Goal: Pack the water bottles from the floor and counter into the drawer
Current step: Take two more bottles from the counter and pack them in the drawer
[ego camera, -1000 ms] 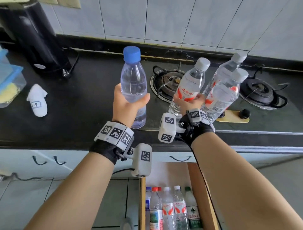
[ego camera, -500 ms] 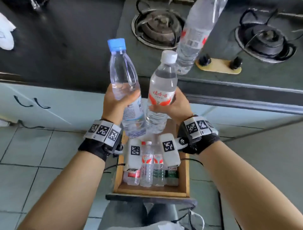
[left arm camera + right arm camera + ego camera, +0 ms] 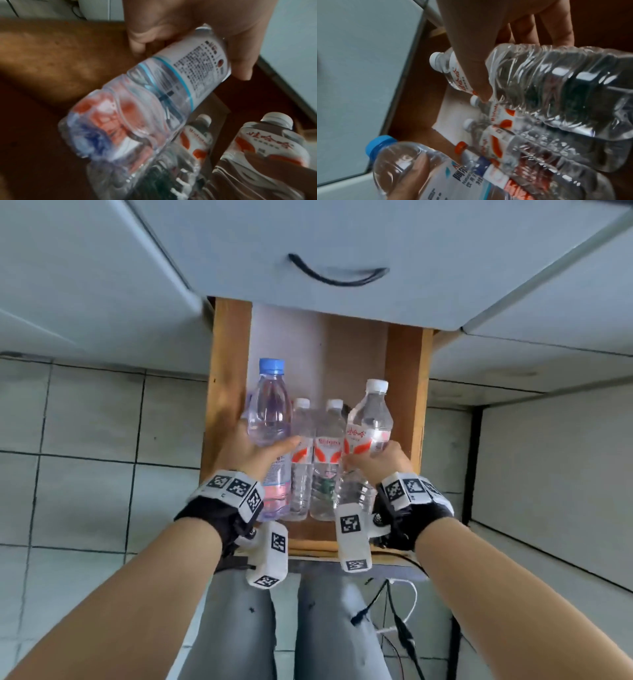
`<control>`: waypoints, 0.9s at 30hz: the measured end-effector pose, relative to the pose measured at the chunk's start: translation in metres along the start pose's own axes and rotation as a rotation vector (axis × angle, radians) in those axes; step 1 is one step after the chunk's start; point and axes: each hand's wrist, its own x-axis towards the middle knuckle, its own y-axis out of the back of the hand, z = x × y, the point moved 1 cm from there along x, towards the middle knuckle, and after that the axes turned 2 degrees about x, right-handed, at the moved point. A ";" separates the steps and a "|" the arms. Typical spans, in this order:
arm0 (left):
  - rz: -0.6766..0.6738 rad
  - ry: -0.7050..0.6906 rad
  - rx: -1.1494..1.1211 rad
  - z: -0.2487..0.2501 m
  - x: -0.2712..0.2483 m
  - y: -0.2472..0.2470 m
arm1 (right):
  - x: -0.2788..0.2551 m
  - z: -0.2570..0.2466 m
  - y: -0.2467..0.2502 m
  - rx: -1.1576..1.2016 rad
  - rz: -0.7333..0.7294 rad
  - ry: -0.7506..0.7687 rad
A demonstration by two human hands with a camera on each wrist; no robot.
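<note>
Blue-capped bottle (image 3: 269,405), white-capped red-labelled bottle (image 3: 370,422), brown drawer (image 3: 226,371)

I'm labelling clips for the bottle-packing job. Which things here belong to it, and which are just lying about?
Job:
- blue-capped bottle, in left hand
- white-capped bottle, in right hand
- bottles lying in the drawer
- drawer

Lying about:
- cables on floor
- closed drawer's handle

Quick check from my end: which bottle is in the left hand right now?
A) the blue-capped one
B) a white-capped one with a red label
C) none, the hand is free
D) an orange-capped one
A: in the head view the left hand grips the blue-capped bottle over the open drawer, while the right hand holds the white-capped bottle.
</note>
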 end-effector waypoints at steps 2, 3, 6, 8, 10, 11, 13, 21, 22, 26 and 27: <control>-0.044 0.084 0.141 -0.011 0.010 -0.009 | 0.012 0.010 -0.011 -0.029 0.046 -0.044; -0.053 0.111 0.186 -0.016 0.014 -0.014 | 0.017 0.014 -0.015 -0.053 0.050 -0.056; -0.038 0.142 0.263 -0.022 0.021 -0.024 | 0.026 0.018 -0.020 -0.078 0.048 -0.089; 0.017 0.109 0.298 -0.022 0.022 -0.030 | 0.029 0.021 -0.021 -0.107 0.054 -0.088; 0.053 0.116 0.394 -0.020 0.023 -0.031 | 0.032 0.022 -0.024 -0.157 0.039 -0.097; 0.062 0.146 0.442 -0.021 0.023 -0.030 | 0.035 0.022 -0.025 -0.174 0.032 -0.108; 0.075 0.200 0.458 -0.022 0.025 -0.027 | 0.036 0.020 -0.026 -0.182 0.020 -0.111; 0.065 0.130 0.363 0.002 0.016 -0.010 | 0.018 0.004 -0.011 -0.158 0.026 -0.074; 0.063 0.077 0.299 0.011 0.012 -0.005 | 0.009 -0.004 -0.005 -0.118 0.029 -0.044; -0.076 -0.104 0.072 0.079 -0.018 0.017 | -0.041 -0.042 0.039 0.116 -0.019 0.171; -0.158 -0.136 0.020 0.099 -0.030 0.023 | -0.055 -0.051 0.053 0.181 0.000 0.224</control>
